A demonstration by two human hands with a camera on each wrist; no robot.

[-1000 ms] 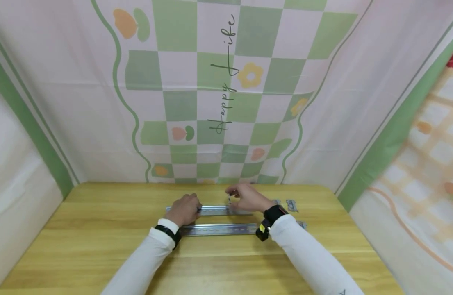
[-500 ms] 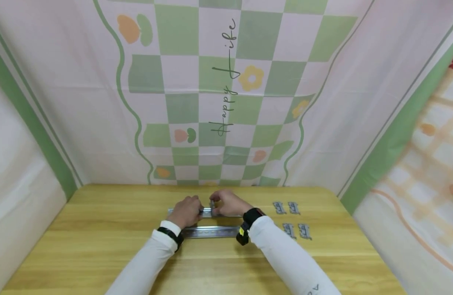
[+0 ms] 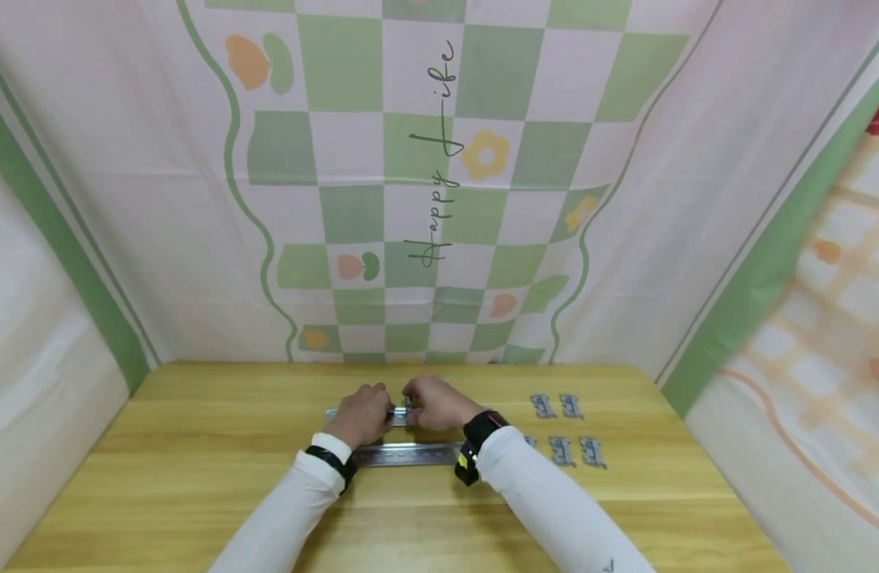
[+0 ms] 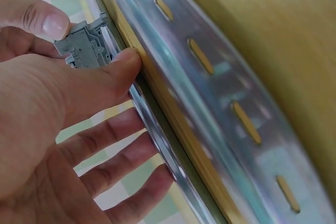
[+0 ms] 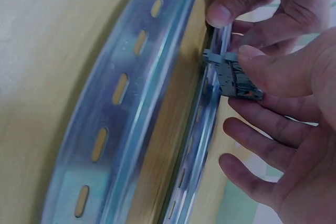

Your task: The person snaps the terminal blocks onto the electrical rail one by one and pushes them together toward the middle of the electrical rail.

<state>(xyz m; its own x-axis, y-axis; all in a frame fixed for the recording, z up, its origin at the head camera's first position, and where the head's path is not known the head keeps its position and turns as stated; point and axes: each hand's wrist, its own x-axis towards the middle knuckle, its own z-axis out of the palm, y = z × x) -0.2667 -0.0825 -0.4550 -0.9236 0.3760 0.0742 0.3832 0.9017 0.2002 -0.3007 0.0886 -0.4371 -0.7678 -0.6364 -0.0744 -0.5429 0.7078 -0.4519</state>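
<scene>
Two slotted metal DIN rails lie crosswise on the table, the far rail and the near rail. My left hand grips the far rail, thumb on its near edge and fingers along the far side. Just right of it, my right hand pinches a grey terminal block. In the left wrist view, the terminal block stands at the far rail, its end against the rail edge and close to my left thumb. Whether it is clipped on, I cannot tell.
To the right lie several loose grey terminal blocks: two in a back row and others in a front row, one partly hidden by my right wrist. A patterned cloth hangs behind the wooden table.
My right hand has moved left along the far rail with the terminal block, up to my left hand, and has lowered slightly. The left hand has stayed on the rail.
</scene>
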